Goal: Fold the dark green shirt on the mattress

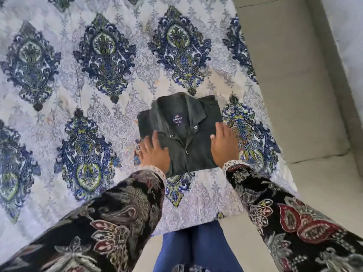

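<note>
Dark green shirt (184,132) folded into compact rectangle, collar up, on the patterned mattress (78,75). Left hand (155,152) and right hand (224,146) flat, fingers together, pressing both sides. Risk: lifting unevenly, loosening tucked layers underneath.

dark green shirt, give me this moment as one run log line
dark green shirt: folded compact, collar up | left hand: flat on left edge | right hand: flat on right edge | mattress: patterned cover
</note>
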